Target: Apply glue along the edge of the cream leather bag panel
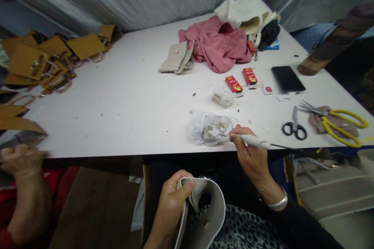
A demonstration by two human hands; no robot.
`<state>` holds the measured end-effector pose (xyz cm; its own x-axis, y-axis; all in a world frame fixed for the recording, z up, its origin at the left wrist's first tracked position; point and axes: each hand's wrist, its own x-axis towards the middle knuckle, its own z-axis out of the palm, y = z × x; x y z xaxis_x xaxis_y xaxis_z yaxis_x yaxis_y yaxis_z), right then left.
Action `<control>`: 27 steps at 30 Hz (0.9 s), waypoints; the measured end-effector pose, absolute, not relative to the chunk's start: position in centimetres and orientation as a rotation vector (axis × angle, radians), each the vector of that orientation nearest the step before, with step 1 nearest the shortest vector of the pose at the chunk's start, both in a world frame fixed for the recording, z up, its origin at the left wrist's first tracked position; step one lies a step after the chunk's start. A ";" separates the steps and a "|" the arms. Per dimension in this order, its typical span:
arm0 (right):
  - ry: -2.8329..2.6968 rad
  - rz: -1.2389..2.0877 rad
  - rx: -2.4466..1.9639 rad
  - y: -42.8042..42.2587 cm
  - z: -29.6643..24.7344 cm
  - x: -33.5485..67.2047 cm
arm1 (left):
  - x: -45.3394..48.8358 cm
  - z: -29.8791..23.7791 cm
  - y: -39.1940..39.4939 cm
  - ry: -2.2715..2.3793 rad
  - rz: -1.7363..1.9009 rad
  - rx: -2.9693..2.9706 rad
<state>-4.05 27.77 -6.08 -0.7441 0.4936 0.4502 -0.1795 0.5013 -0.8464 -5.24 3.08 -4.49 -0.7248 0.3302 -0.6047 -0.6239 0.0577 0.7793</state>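
Note:
My left hand is closed around a curved strip of pale grey leather, held over my lap below the table edge. My right hand pinches a slim white-handled tool at the table's front edge. The tool's tip reaches into a crumpled clear plastic bag holding a pale lump. A silver bangle sits on my right wrist.
On the white table: black scissors, yellow-handled shears, a black phone, two red boxes, a pink cloth, a beige pouch. Brown leather pieces are piled at left. Another person's hand rests lower left.

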 end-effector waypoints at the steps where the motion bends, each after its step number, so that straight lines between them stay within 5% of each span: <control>1: -2.088 1.265 -0.250 27.9 -6.2 -4.3 | -5.3 -4.5 3.0 1.619 1.761 -0.312; 19: -2.409 0.861 -0.116 28.6 -6.2 -5.6 | -5.5 -4.1 2.9 1.468 1.793 -0.437; 23: -2.207 1.091 -0.162 27.6 -5.5 -4.0 | -5.3 -4.0 2.9 1.408 1.799 -0.457; 27: -2.074 1.806 -0.162 25.5 -4.3 -2.3 | -5.3 -4.0 3.0 1.358 1.786 -0.432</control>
<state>-2.31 25.50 -4.33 -0.9196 0.3325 0.2094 -0.1616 0.1657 -0.9728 -5.33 3.04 -4.02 -0.5958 0.4047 -0.6937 -0.7767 -0.0705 0.6259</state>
